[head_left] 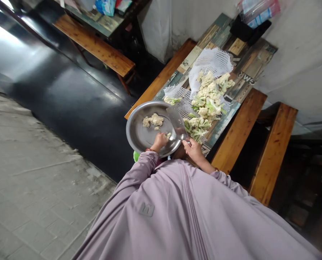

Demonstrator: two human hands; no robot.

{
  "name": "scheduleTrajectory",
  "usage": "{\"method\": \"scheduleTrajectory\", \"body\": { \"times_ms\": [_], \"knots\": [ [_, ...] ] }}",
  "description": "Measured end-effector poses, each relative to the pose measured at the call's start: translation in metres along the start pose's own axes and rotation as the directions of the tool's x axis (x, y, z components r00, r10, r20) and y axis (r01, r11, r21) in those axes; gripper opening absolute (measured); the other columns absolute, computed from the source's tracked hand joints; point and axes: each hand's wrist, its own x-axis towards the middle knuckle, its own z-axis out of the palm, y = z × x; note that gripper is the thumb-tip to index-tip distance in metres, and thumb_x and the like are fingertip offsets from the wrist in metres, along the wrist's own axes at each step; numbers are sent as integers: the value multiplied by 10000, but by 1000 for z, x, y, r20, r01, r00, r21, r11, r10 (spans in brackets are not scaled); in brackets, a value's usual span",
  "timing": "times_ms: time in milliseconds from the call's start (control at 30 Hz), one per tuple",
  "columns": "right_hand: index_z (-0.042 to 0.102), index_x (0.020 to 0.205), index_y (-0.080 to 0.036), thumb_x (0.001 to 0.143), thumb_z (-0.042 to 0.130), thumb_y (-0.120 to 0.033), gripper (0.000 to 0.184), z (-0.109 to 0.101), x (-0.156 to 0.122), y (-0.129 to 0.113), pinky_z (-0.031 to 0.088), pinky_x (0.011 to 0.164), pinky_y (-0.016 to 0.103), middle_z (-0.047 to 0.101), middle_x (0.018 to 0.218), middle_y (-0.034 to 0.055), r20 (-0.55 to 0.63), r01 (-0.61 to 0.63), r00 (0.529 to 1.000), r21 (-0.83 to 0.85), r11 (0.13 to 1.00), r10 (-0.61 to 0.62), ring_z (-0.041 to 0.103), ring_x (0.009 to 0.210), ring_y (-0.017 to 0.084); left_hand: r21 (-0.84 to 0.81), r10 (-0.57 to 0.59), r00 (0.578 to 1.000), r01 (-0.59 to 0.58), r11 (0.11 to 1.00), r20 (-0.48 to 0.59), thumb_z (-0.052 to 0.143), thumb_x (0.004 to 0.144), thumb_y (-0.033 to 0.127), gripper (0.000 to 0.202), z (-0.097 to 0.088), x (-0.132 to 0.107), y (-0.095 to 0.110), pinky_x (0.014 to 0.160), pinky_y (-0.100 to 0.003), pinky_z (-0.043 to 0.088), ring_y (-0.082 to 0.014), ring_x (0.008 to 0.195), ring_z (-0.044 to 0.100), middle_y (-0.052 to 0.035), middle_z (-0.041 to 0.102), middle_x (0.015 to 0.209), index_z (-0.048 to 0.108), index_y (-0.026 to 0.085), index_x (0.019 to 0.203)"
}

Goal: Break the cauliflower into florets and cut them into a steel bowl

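My left hand (160, 141) pinches a small cauliflower floret (168, 135) over the near side of a round steel tray (139, 133). My right hand (194, 149) grips the handle of a broad cleaver (176, 122), whose blade lies over the tray's right edge next to the floret. Cut cauliflower pieces (153, 120) rest in the middle of the tray. A heap of cauliflower florets and stalks (208, 99) lies on white mesh netting (212, 61) on the patterned table (244, 59), just beyond the tray.
Wooden benches (239, 130) run along both sides of the table. A second table and bench (96, 43) stand further back left. A dark glossy floor and grey paving lie to the left. A dark box and plastic packets (254, 18) sit at the table's far end.
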Motion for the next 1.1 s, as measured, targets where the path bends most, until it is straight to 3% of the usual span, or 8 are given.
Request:
{"method": "scheduleTrajectory", "body": {
  "times_ms": [167, 333, 433, 533, 633, 733, 967, 1100],
  "knots": [
    [645, 970, -165, 872, 495, -685, 550, -5, -2, -8, 468, 471, 236, 598, 545, -23, 32, -57, 998, 138, 989, 53, 561, 432, 131, -272, -90, 994, 102, 957, 59, 679, 772, 403, 293, -30, -24, 23, 654, -277, 517, -150, 715, 612, -69, 673, 838, 692, 164, 943],
    [654, 996, -171, 879, 514, -647, 509, -2, -6, -21, 486, 493, 246, 609, 566, -22, 36, 14, 999, 143, 990, -19, 571, 442, 135, -661, -95, 985, 168, 731, 144, 794, 706, 440, 418, -52, -61, 56, 762, -305, 550, -191, 909, 671, -101, 692, 1009, 706, 172, 1015],
    [685, 1016, -187, 923, 489, -577, 446, 1, -11, -26, 533, 571, 265, 669, 630, 12, 50, 116, 992, 47, 992, -119, 625, 514, 154, -681, -94, 990, 142, 718, 107, 801, 705, 438, 374, -58, -78, 69, 707, -272, 540, -168, 845, 660, -86, 680, 991, 702, 166, 943],
    [705, 1120, -210, 961, 470, -484, 394, -1, -18, -34, 578, 765, 308, 765, 894, 77, 64, 300, 953, -95, 949, -295, 723, 780, 199, -609, -112, 994, 95, 787, 10, 774, 745, 435, 322, -63, -94, 71, 596, -211, 475, -125, 738, 614, -49, 652, 874, 700, 170, 912],
    [665, 1273, -232, 1001, 433, -390, 391, -7, -31, -45, 535, 979, 334, 730, 1203, 85, 162, 521, 851, -142, 842, -500, 701, 1067, 210, -514, -113, 990, 52, 856, -88, 740, 781, 470, 317, -68, -113, 64, 546, -208, 418, -106, 644, 551, -23, 611, 750, 697, 166, 859],
    [628, 1342, -228, 1017, 421, -336, 401, -8, -44, -56, 501, 1035, 326, 709, 1252, 78, 318, 682, 714, -110, 723, -624, 675, 1123, 199, -518, -128, 970, 3, 856, -205, 776, 737, 480, 335, -68, -138, 51, 572, -234, 416, -105, 613, 515, -13, 599, 709, 667, 168, 787],
    [658, 1327, -228, 1034, 423, -336, 391, 38, -72, -47, 501, 820, 249, 743, 1034, 81, 589, 802, 539, -142, 580, -601, 693, 913, 177, -586, -257, 900, 3, 810, -352, 719, 792, 507, 327, -53, -211, 2, 561, -259, 389, -108, 583, 480, -7, 587, 708, 645, 190, 816],
    [701, 1276, -236, 1041, 438, -440, 407, 68, -88, -35, 438, 701, 217, 736, 926, 73, 634, 826, 510, -174, 535, -581, 667, 800, 146, -630, -312, 868, -1, 777, -386, 741, 768, 462, 288, -43, -250, -30, 541, -261, 374, -116, 582, 483, -16, 586, 700, 644, 191, 783]
  ]
}}
